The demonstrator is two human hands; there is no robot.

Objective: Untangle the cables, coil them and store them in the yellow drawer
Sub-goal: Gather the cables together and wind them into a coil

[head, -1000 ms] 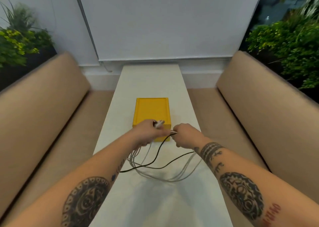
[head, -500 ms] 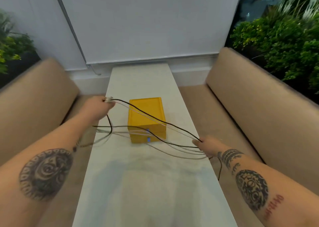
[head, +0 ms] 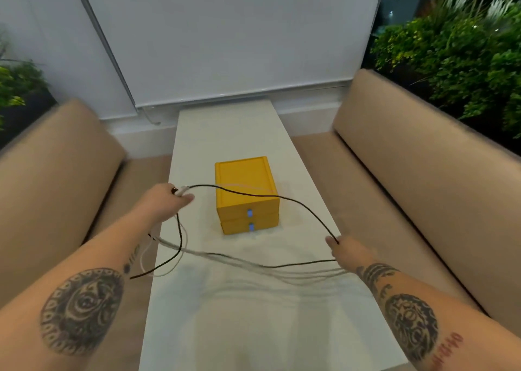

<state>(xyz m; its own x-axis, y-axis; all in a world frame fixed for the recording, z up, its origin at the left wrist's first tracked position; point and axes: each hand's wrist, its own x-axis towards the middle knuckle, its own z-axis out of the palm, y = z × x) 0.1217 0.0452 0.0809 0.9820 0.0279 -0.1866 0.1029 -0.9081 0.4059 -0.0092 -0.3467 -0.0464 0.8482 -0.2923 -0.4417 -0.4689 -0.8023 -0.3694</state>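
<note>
Your left hand (head: pixel 166 201) pinched the plug ends of the black cable (head: pixel 181 241) and the white cables (head: pixel 253 265). Your right hand (head: pixel 349 252) pinched the black cable farther along, near the table's right edge. The strands hung between your hands, just near of the closed yellow drawer (head: pixel 242 179) on the white table (head: pixel 225 134).

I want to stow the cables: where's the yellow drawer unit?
In the head view the yellow drawer unit stands on the white table, between the left hand and right hand, which hold the cables.
</note>
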